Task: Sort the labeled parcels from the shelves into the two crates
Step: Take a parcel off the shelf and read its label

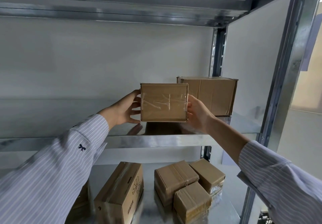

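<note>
Both hands are grasping one small taped parcel point(163, 101) between them, over the upper shelf point(156, 141) near its front edge, right of the middle; the left hand point(122, 109) grips the parcel's left side with fingertips on its edge, and the right hand point(198, 112) grips the right side; whether the parcel's bottom rests on the shelf or sits just clear of it cannot be told, though its reflection shows in the metal below. The parcel stands upright, its face crossed by clear tape; no label can be read on it. Behind it and to the right, a larger box point(214, 96) sits near the shelf's back right corner, close to the upright post point(282, 84).

On the lower shelf point(226, 211), a tall box with a flower print point(120, 192) stands left of the middle; to its right three small parcels cluster together, one at the back left point(174, 176), one at the back right point(208, 173), one in front point(191, 201). Striped sleeves point(52, 180) cover both forearms.
</note>
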The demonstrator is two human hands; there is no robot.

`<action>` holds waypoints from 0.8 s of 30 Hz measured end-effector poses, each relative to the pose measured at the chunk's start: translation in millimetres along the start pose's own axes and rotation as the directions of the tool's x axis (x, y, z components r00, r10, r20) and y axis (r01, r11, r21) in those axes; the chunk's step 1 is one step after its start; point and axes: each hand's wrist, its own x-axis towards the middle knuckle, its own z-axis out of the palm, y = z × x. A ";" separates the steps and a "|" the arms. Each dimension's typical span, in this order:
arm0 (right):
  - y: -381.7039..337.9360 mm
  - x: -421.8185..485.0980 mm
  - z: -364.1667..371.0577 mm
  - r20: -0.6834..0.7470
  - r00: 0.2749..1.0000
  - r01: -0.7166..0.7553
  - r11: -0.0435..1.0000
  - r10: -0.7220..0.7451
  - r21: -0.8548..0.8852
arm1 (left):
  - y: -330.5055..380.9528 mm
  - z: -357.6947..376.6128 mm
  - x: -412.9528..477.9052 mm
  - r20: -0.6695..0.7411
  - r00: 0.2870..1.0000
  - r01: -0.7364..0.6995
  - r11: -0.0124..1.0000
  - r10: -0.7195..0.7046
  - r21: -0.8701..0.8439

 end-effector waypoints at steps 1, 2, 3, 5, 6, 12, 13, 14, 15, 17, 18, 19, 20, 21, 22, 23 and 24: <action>0.3 0.1 -0.9 0.018 1.000 0.010 1.000 -0.010 0.006 | -0.8 -0.8 1.0 -0.001 1.000 -0.002 1.000 0.002 0.001; 0.1 -1.7 -0.3 0.034 0.999 0.023 1.000 -0.023 0.002 | -1.3 -2.0 1.5 -0.003 1.000 -0.006 1.000 0.006 0.006; -0.5 -4.4 1.3 0.039 0.999 0.035 0.999 -0.034 -0.020 | -2.0 -3.6 2.4 -0.002 1.000 -0.016 1.000 0.016 0.014; -2.2 -7.5 4.9 0.016 0.999 0.048 0.998 -0.047 -0.033 | -3.1 -6.2 2.3 0.004 0.999 -0.048 0.999 0.048 0.019; -2.9 -7.6 5.8 0.015 0.999 0.052 0.999 -0.052 -0.011 | -3.2 -6.8 0.7 0.010 0.998 -0.067 0.998 0.067 0.013; -9.2 -18.4 5.8 0.133 0.978 0.143 0.981 -0.161 0.133 | -6.3 -17.1 -10.5 0.127 0.976 -0.160 0.979 0.176 -0.124; -8.3 -20.1 7.8 0.145 0.972 0.170 0.978 -0.186 0.118 | -7.3 -18.4 -13.5 0.143 0.969 -0.176 0.971 0.200 -0.161; -6.8 -22.8 11.7 0.152 0.967 0.192 0.976 -0.206 0.100 | -9.2 -19.8 -15.3 0.137 0.964 -0.196 0.959 0.226 -0.203; -5.0 -23.6 14.4 0.140 0.964 0.215 0.973 -0.224 0.081 | -11.4 -20.5 -16.8 0.129 0.959 -0.216 0.945 0.253 -0.245; -1.7 -25.8 17.7 0.100 0.963 0.241 0.964 -0.252 0.111 | -13.8 -19.4 -22.3 0.140 0.945 -0.239 0.917 0.295 -0.319; 0.5 -25.9 17.4 0.078 0.960 0.256 0.956 -0.269 0.141 | -15.1 -18.4 -25.2 0.160 0.936 -0.247 0.907 0.315 -0.340; 1.7 -27.4 17.8 0.068 0.953 0.282 0.944 -0.296 0.171 | -16.0 -17.6 -28.8 0.192 0.921 -0.265 0.905 0.340 -0.333; 2.4 -30.0 18.9 0.068 0.943 0.306 0.931 -0.325 0.199 | -16.7 -17.5 -32.2 0.230 0.900 -0.294 0.906 0.369 -0.304; 3.9 -32.5 20.6 0.090 0.932 0.324 0.919 -0.351 0.227 | -17.7 -17.5 -34.9 0.270 0.877 -0.332 0.908 0.396 -0.255; 5.5 -34.7 22.3 0.114 0.922 0.335 0.909 -0.370 0.247 | -19.0 -17.7 -36.8 0.305 0.854 -0.370 0.904 0.422 -0.214; 7.2 -35.8 23.4 0.118 0.918 0.342 0.905 -0.380 0.252 | -20.5 -18.1 -37.8 0.329 0.835 -0.395 0.897 0.441 -0.199; 8.4 -37.7 25.3 0.113 0.916 0.350 0.905 -0.384 0.242 | -21.7 -18.3 -39.6 0.344 0.823 -0.400 0.892 0.451 -0.212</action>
